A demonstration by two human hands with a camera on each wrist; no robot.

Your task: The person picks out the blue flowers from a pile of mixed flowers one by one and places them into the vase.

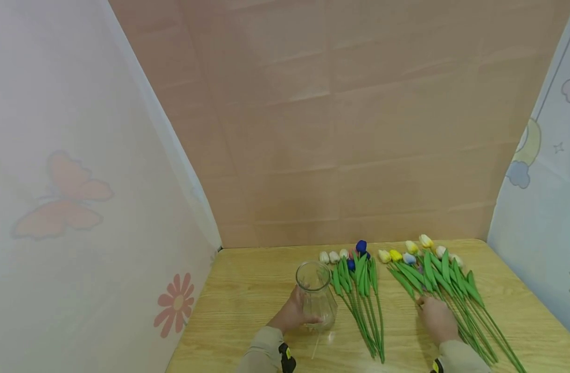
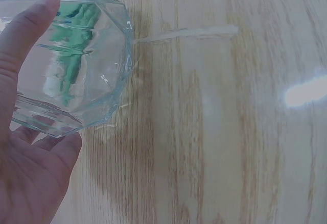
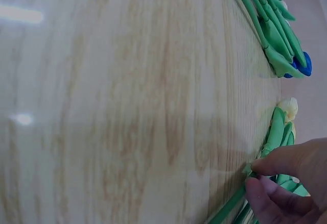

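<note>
My left hand (image 1: 291, 313) grips a clear glass vase (image 1: 323, 305) standing upright on the table. In the left wrist view the thumb lies along one side of the vase (image 2: 110, 66) and the fingers curl round the other. At the right, my right hand (image 1: 440, 320) is at the left edge of a spread of artificial tulips (image 1: 429, 272) with white, yellow and pale blue heads. Its thumb and forefinger pinch a green tulip stem (image 3: 232, 202), as the right wrist view shows. Which flower head belongs to that stem I cannot tell.
Between the hands lies another bunch of tulips (image 1: 363, 280) with white and dark blue heads, stems toward me. The wooden table (image 1: 247, 280) meets a brown cloth backdrop (image 1: 285, 155). Pale printed sheets (image 1: 103, 274) hang at both sides.
</note>
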